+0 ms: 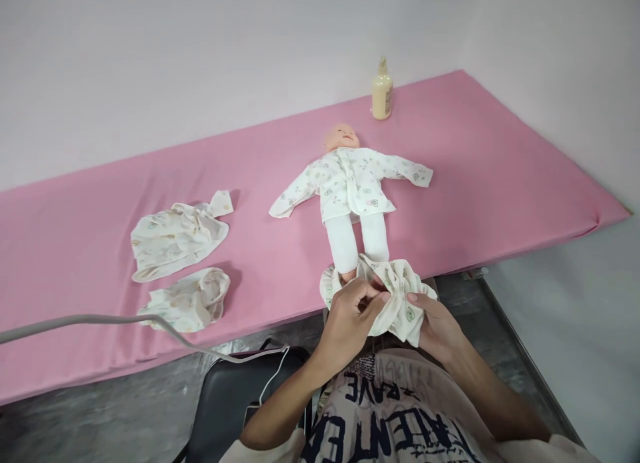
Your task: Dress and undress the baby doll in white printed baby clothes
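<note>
A baby doll (pixel 350 183) lies on its back on the pink mat (pixel 500 176), dressed in a patterned white jacket, its white legs pointing towards me. A bunched pair of patterned baby trousers (pixel 395 286) sits at the doll's feet. My left hand (pixel 350 316) grips the gathered cloth by the doll's left foot. My right hand (pixel 435 319) holds the other side of the same garment.
A cream lotion bottle (pixel 382 93) stands behind the doll's head near the wall. Two more crumpled baby garments (pixel 177 239) (pixel 187 301) lie on the mat to the left. A grey cable (pixel 100 321) crosses in front. A black chair seat (pixel 235 396) is below.
</note>
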Tool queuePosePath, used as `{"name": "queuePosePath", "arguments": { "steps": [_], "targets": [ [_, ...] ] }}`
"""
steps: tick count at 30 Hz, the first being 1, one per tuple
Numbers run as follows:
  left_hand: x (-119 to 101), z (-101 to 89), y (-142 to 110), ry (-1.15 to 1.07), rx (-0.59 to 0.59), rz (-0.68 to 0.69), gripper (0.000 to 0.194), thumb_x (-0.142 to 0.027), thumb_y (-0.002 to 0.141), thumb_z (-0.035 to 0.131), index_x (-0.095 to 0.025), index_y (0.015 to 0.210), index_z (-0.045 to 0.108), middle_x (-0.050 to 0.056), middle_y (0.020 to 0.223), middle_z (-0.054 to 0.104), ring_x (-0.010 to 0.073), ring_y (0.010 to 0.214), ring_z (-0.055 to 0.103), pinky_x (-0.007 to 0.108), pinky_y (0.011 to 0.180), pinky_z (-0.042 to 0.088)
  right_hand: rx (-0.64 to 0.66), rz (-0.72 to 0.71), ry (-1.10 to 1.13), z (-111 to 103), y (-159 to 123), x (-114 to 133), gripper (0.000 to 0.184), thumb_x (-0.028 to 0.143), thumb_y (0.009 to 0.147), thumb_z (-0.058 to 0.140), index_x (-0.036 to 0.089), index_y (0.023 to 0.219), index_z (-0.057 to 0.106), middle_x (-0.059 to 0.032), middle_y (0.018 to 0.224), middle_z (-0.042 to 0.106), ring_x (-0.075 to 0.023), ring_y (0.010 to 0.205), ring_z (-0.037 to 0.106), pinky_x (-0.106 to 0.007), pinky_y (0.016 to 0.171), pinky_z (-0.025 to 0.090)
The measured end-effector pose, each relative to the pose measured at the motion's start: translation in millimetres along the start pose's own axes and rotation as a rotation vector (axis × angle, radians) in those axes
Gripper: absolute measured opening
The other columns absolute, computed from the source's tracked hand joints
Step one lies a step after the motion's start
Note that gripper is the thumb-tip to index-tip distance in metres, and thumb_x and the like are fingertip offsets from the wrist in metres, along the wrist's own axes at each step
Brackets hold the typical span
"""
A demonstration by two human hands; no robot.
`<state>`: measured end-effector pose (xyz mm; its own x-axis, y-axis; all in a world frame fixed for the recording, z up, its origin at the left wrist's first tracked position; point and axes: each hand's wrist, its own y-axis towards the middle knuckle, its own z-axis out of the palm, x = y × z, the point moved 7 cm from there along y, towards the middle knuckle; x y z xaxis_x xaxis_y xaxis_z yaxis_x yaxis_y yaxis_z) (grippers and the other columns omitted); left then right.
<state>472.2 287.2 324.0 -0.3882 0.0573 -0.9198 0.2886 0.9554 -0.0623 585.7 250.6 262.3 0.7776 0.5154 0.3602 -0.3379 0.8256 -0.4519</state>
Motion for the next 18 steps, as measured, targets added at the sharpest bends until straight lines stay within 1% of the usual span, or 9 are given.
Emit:
{"name": "queuePosePath", "arguments": {
  "steps": [3,5,7,8,10,12,14,16,18],
  "targets": [
    [2,-9.6,5,0.024,-0.041,-0.077,0.038,-0.038,0.085,0.066,-0.018,0.062,0.043,-0.002,0.063,0.049,0.0106,0.059,0.045,0.023,0.055,0.035,-0.003,-0.030,-0.007,6,0,1,0.028,0.027,0.078,0.076,0.019,0.104,0.072,-0.0059,0.104,0.075,-0.0230,0.103,0.068,-0.035,0.094,0.052],
    [0,-18.5,16,0.052,0.022,-0.091,0.033,-0.039,0.086,0.065,-0.019,0.066,0.048,-0.002,0.065,0.053,0.0119,0.062,0.049,0.024,0.057,0.038,-0.040,-0.028,-0.036,5,-2,-2,0.020,0.027,0.080,0.075,0.018,0.097,0.073,-0.0058,0.101,0.074,-0.0222,0.101,0.069,-0.034,0.093,0.052],
    [-2,-28.3,32,0.058,0.098,-0.110,0.025,-0.041,0.091,0.056,-0.019,0.081,0.056,0.000,0.073,0.060,0.0139,0.066,0.055,0.025,0.060,0.043,-0.105,-0.030,-0.061,2,-5,-8,0.017,0.027,0.080,0.076,0.017,0.093,0.074,-0.0057,0.100,0.074,-0.0212,0.099,0.069,-0.033,0.093,0.051],
    [-3,-33.5,42,0.081,0.106,-0.116,0.024,-0.042,0.094,0.051,-0.019,0.091,0.057,0.002,0.078,0.063,0.0153,0.070,0.059,0.027,0.063,0.045,-0.137,-0.030,-0.066,0,-6,-11,0.017,0.027,0.080,0.076,0.016,0.093,0.074,-0.0054,0.100,0.074,-0.0208,0.099,0.068,-0.033,0.093,0.051],
    [-9,-37.1,63,0.255,0.115,-0.109,0.029,-0.041,0.097,0.045,-0.017,0.109,0.056,0.007,0.094,0.067,0.0199,0.083,0.064,0.030,0.070,0.048,-0.181,-0.032,-0.056,-3,-9,-18,0.019,0.027,0.077,0.079,0.016,0.092,0.075,-0.0050,0.098,0.074,-0.0207,0.098,0.068,-0.032,0.093,0.050],
    [-13,-25.5,82,0.526,0.179,-0.095,0.034,-0.040,0.098,0.043,-0.012,0.114,0.055,0.014,0.102,0.067,0.0264,0.094,0.066,0.034,0.075,0.048,-0.185,-0.018,-0.045,-2,-9,-26,0.022,0.028,0.074,0.081,0.015,0.091,0.076,-0.0059,0.097,0.074,-0.0219,0.097,0.068,-0.034,0.092,0.050],
    [-14,-6.3,94,0.741,0.238,-0.092,0.040,-0.040,0.098,0.042,-0.006,0.117,0.054,0.019,0.102,0.067,0.0322,0.096,0.066,0.037,0.077,0.047,-0.181,-0.016,-0.047,0,-9,-30,0.025,0.030,0.072,0.083,0.014,0.090,0.076,-0.0076,0.095,0.074,-0.0235,0.096,0.068,-0.035,0.090,0.050],
    [-13,10.8,102,0.846,0.234,-0.100,0.050,-0.039,0.098,0.042,0.001,0.129,0.045,0.021,0.099,0.068,0.0353,0.097,0.066,0.039,0.078,0.047,-0.187,-0.029,-0.048,0,-9,-31,0.027,0.031,0.071,0.083,0.013,0.090,0.076,-0.0087,0.093,0.074,-0.0244,0.095,0.068,-0.035,0.088,0.051],
    [-9,21.5,104,0.881,0.190,-0.123,0.062,-0.038,0.098,0.044,0.003,0.142,0.029,0.021,0.098,0.068,0.0359,0.100,0.066,0.039,0.080,0.047,-0.197,-0.042,-0.037,-1,-9,-30,0.029,0.032,0.069,0.084,0.013,0.089,0.076,-0.0088,0.091,0.074,-0.0247,0.094,0.068,-0.035,0.086,0.051]
  ]
}}
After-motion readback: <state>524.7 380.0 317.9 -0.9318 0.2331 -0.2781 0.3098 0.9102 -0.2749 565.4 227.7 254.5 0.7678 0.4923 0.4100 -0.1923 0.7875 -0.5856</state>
